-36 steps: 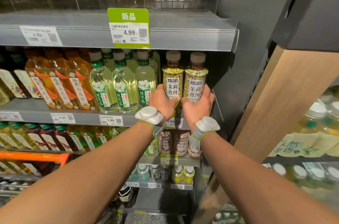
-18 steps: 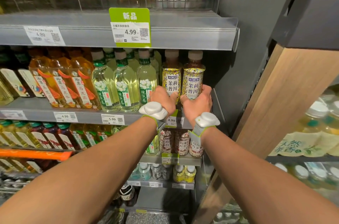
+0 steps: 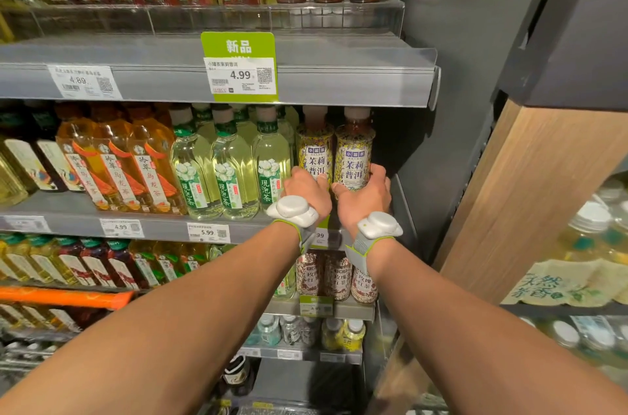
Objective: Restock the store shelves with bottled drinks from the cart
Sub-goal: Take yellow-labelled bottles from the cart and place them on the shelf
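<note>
Head view: left hand (image 3: 307, 191) round left cylindrical bottle (image 3: 314, 146), right hand (image 3: 364, 200) round right bottle (image 3: 355, 149)

Both arms outstretched; L hand (image 3: 306, 190) curled round left bottle (image 3: 316, 146), R hand (image 3: 363, 199) round right bottle (image 3: 355, 146).
</note>
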Tool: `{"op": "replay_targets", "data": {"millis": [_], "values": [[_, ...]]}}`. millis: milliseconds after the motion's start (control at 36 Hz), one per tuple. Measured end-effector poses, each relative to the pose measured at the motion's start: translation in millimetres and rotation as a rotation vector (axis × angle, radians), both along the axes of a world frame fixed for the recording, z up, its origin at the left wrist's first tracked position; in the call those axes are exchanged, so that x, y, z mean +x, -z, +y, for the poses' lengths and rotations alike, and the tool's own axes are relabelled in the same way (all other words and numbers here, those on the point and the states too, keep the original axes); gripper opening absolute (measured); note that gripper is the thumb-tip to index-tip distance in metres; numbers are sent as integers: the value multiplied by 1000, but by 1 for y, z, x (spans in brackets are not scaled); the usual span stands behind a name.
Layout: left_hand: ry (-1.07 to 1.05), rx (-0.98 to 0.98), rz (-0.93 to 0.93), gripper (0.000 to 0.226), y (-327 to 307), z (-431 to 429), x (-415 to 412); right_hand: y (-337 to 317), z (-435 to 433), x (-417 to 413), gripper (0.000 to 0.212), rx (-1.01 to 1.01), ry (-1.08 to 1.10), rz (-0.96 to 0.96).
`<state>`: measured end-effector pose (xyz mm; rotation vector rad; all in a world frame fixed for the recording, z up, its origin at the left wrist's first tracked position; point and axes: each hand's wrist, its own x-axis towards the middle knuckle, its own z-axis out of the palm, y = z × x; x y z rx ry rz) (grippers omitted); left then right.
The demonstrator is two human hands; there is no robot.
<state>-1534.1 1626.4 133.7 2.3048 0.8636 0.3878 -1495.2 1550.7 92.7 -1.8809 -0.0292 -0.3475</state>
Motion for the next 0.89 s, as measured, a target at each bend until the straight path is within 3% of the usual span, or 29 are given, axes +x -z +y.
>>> {"op": "replay_targets", "data": {"millis": [250, 500, 694, 889], "values": [[-25, -89, 31, 58, -6, 2, 12, 4, 5, 5, 59, -1, 7, -39], [-76, -92, 25, 46, -9, -8, 14, 10, 6, 10, 58, 0, -13, -49], [-38, -72, -101, 43, -6, -15, 10, 13, 13, 14, 79, 30, 54, -25], [-36, 34, -239, 43, -16, -11, 1, 14, 16, 18, 57, 10, 87, -18]]}}
